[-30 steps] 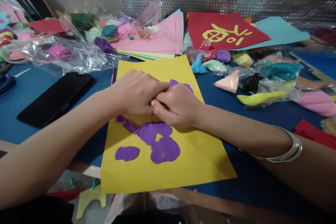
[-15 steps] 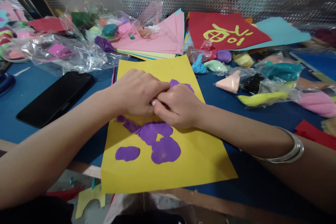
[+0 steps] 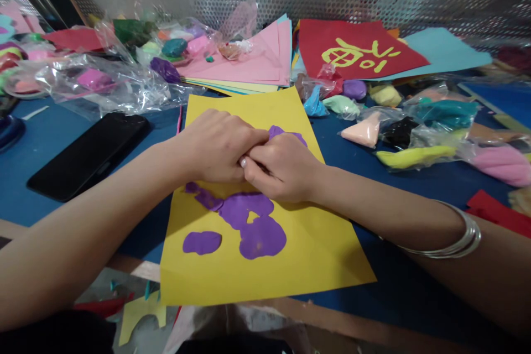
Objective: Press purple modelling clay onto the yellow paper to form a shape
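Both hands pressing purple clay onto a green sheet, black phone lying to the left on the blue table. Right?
Not quite. The sheet is yellow, not green: the head view shows the left hand and right hand together pressing purple clay onto a yellow sheet. The black phone does lie to the left on the blue table.

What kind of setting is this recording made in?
Probably a craft or art-class table: purple clay pressed flat on a yellow paper sheet, bagged clay lumps in many colours, and a stack of coloured paper.
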A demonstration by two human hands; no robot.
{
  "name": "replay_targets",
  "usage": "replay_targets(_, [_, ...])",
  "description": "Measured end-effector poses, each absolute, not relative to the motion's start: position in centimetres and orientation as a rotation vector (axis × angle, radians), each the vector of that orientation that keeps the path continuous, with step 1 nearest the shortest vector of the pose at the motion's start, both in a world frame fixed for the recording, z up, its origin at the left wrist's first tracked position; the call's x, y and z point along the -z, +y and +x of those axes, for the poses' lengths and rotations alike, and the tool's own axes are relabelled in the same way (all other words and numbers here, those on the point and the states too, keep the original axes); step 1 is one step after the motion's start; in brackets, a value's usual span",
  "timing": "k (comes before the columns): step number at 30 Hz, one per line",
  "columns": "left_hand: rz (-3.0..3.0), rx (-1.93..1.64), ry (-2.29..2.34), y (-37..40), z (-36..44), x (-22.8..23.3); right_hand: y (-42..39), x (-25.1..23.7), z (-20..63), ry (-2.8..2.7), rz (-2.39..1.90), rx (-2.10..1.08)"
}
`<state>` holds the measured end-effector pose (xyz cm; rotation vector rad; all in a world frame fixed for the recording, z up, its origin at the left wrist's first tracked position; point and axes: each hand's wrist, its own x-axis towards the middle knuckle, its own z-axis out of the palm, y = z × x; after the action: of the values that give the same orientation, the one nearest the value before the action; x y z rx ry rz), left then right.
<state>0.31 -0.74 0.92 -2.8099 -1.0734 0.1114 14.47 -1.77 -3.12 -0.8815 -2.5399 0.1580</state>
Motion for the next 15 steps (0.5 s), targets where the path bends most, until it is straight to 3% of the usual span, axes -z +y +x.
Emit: replay_targets(15, [-2.808, -0.090, -1.072, -0.76, 0.28, -0.83, -1.77, 3.15, 14.57, -2.532, -0.878, -0.163])
